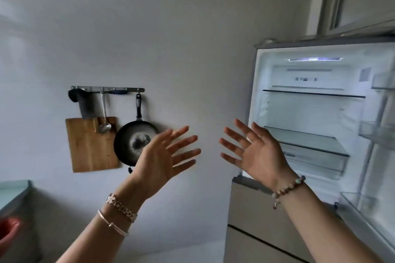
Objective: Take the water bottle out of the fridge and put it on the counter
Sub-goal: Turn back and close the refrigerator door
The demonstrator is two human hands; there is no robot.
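Although the task names a water bottle, none can be seen anywhere in view: the lit shelves show bare, and neither hand carries it. Whether it stands below the frame or out of sight on the counter cannot be told.

Item: tall white fridge with grey casing [254,83], right of frame, upper door swung open to the right, interior lamp on. Clear glass shelves [307,141] sit level and empty as far as they show; the clear plastic door bins [376,134] look empty too. The lower beige drawer fronts [256,209] are shut.

Item: right hand [256,153], raised before the fridge's left edge, palm turned inward, fingers spread wide, gripping nothing. A beaded bracelet of pale and brown stones [288,186] rings the wrist.

Item: left hand [162,156], raised opposite, palm facing the right one, fingers likewise splayed and empty. A linked metal bracelet with a flower charm [119,207] and a thin silver bangle [113,224] sit on that wrist. The two hands are near one another but apart; the pose reads as a showing of empty hands, not a reach.

Item: metal wall rail with hooks [106,88], hung so utensils stay within reach: a rectangular wooden chopping board [92,147], a steel ladle [104,126] lying against it, and a round black frying pan [134,141] suspended by its handle, partly behind the left hand.

Item: pale green counter edge [15,190], lower left, blurred; presumably the bottle's destination.
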